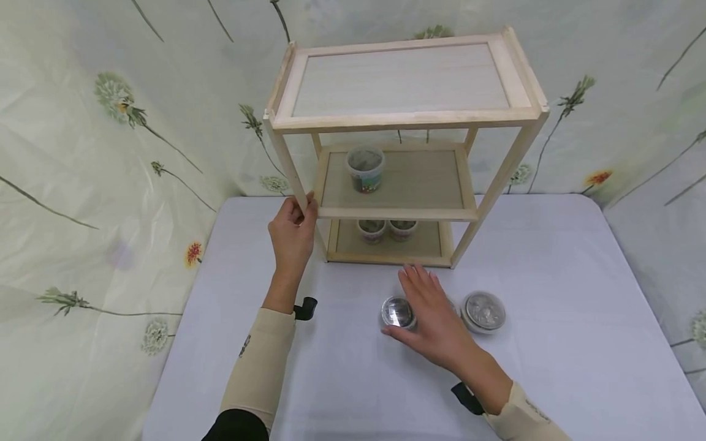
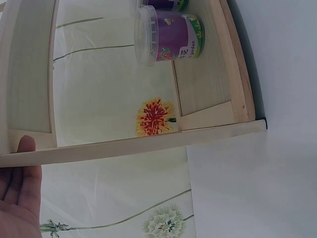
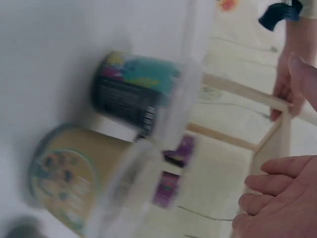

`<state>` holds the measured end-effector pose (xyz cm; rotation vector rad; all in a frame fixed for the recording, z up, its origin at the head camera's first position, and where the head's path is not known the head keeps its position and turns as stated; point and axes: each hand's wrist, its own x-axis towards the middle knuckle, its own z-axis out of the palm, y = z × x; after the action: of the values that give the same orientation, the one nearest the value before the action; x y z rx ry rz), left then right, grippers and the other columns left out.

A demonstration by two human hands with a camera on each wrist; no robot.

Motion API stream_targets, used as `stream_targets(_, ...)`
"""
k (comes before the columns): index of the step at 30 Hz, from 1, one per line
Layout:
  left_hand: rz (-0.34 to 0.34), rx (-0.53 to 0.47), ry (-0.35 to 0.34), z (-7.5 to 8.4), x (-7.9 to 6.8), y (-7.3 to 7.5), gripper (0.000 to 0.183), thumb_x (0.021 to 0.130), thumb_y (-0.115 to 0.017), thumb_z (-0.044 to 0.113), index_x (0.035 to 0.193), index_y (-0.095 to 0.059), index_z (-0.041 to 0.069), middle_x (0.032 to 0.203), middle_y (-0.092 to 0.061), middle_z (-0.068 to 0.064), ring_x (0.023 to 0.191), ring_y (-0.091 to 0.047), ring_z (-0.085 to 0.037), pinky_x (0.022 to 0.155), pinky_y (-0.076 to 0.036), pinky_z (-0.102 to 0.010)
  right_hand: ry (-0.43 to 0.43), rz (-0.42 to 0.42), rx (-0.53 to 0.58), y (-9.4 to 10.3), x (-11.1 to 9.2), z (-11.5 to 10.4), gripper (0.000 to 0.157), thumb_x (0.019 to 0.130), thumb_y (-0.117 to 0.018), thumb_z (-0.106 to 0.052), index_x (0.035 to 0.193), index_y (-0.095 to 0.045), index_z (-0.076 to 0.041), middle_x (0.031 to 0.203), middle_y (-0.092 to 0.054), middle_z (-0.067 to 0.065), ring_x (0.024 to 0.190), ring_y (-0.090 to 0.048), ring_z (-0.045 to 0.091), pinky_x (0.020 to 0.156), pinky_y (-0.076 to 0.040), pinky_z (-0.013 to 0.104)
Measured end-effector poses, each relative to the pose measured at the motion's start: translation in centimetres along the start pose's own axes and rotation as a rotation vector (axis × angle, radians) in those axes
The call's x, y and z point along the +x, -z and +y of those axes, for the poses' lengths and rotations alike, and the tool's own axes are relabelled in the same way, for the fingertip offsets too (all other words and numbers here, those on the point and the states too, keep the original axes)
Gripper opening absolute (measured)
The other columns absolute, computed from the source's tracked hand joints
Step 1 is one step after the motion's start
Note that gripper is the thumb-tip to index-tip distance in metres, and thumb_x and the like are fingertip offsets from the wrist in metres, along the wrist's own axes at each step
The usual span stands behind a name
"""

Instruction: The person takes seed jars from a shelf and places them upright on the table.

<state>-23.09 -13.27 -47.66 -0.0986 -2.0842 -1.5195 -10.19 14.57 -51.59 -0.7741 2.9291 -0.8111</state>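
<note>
My left hand grips the left front post of a wooden three-tier shelf at the height of its middle tier. In the left wrist view, the thumb and fingers lie on either side of that post. My right hand is over the lidded plastic tubs in front of the shelf, fingers extended and palm down, holding nothing. A clear-lidded tub shows beside its thumb and another tub to its right; a third is mostly hidden beneath it. The right wrist view shows a teal-and-dark tub and a tan tub.
One tub stands on the middle tier. Two purple-labelled tubs sit on the bottom tier. The shelf stands towards the back of a white-covered table, close to a flower-printed backdrop.
</note>
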Motion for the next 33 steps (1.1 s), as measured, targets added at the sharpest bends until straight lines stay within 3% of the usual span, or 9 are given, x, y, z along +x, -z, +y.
stream_targets(6,-0.007,-0.002,0.004,0.0,0.0,0.0,0.018,0.102,-0.068,0.014,0.113,-0.072,0.000,0.116,-0.078,-0.005,0.097,-0.076,-0.017,0.081,-0.060,-0.030,0.041,0.052,-0.006,1.7,0.3,-1.2,0.112,0.085,-0.085,-0.051,0.160,-0.028,0.008,0.170,-0.022,0.023,0.159,-0.010,0.038,0.127,-0.005,0.048)
stream_targets(20,0.005,-0.002,0.005,-0.3,0.0,0.0,0.017,0.102,-0.069,0.015,0.112,-0.073,0.002,0.115,-0.078,-0.002,0.098,-0.076,-0.015,0.081,-0.060,-0.030,0.071,0.146,0.039,5.2,1.8,-2.3,0.115,0.085,-0.088,-0.043,0.163,-0.020,0.007,0.172,-0.017,0.019,0.160,-0.007,0.035,0.127,-0.006,0.054)
stream_targets(33,0.010,-0.029,0.015,-0.2,-0.1,-0.1,0.017,0.102,-0.070,0.016,0.111,-0.073,0.002,0.114,-0.078,-0.002,0.097,-0.076,-0.016,0.081,-0.060,-0.029,0.097,0.165,-0.015,6.8,3.4,-2.1,0.113,0.088,-0.086,-0.039,0.163,-0.015,0.007,0.172,-0.015,0.023,0.160,-0.007,0.037,0.127,-0.004,0.053)
